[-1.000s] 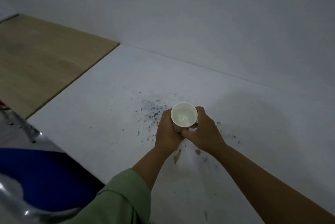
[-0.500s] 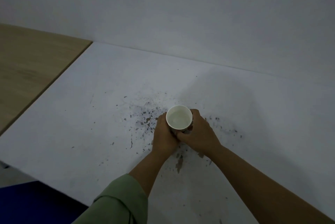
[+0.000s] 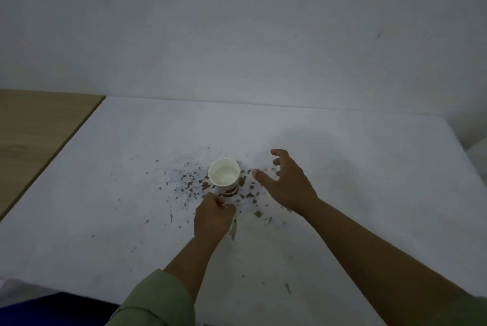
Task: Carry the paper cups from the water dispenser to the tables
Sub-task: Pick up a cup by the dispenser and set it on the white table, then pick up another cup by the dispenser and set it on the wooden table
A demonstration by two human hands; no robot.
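Observation:
A white paper cup [image 3: 224, 177] with a dark print near its base stands upright on the white table [image 3: 342, 162], amid chipped, speckled paint. Water shows inside it. My left hand [image 3: 213, 217] sits just in front of the cup, fingers curled loosely, holding nothing; whether a fingertip touches the base I cannot tell. My right hand [image 3: 287, 183] hovers to the right of the cup, fingers spread, clear of it.
A wooden table [image 3: 34, 141] adjoins the white one on the left. A plain white wall [image 3: 237, 35] rises behind both. A dark blue shape [image 3: 47, 310] lies below the table's near edge at bottom left.
Both hands held the cup before; now they have let go and drawn back, the right one to the right. The cup stands alone on the table.

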